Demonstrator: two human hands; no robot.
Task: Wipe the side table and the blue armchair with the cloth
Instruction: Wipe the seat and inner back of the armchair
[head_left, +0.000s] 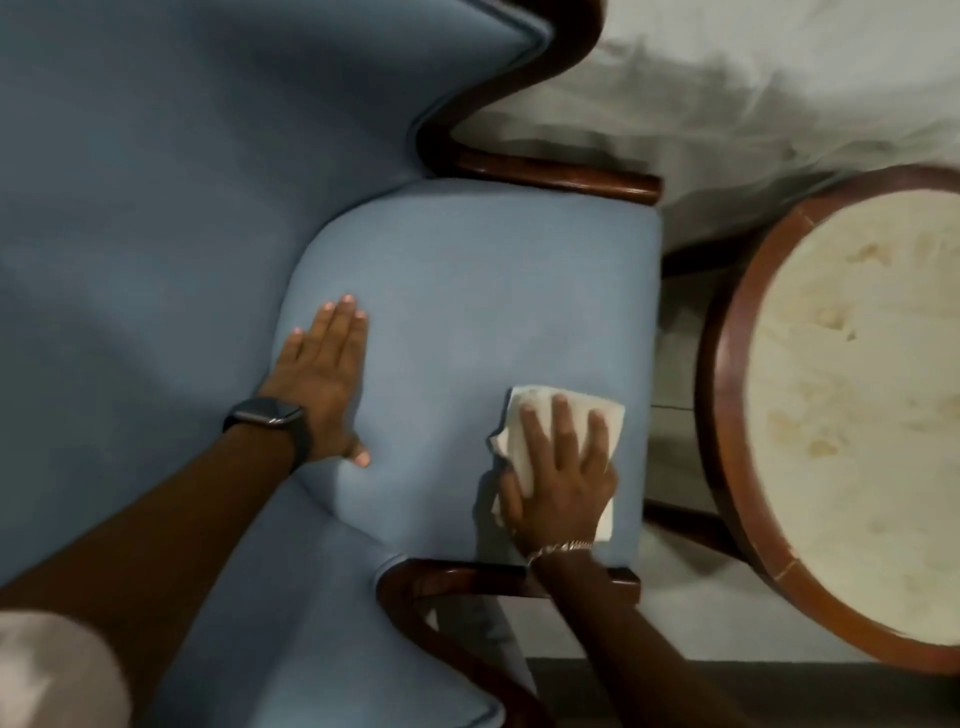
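Observation:
The blue armchair (467, 270) fills the left and middle of the head view, seen from above, with dark wooden arms. A white cloth (524, 415) lies on the seat cushion near its front right corner. My right hand (563, 478) presses flat on the cloth with fingers spread. My left hand (322, 379) rests flat and open on the seat near the backrest, a black watch on its wrist. The round side table (727, 364), with a pale marbled top and a brown wooden rim, stands to the right of the chair.
A narrow gap of pale floor (670, 431) separates the chair's front edge from the side table. Wooden armrests (550, 174) bound the seat at the top and bottom of the view. Pale ground with dark marks (727, 93) lies at the top right.

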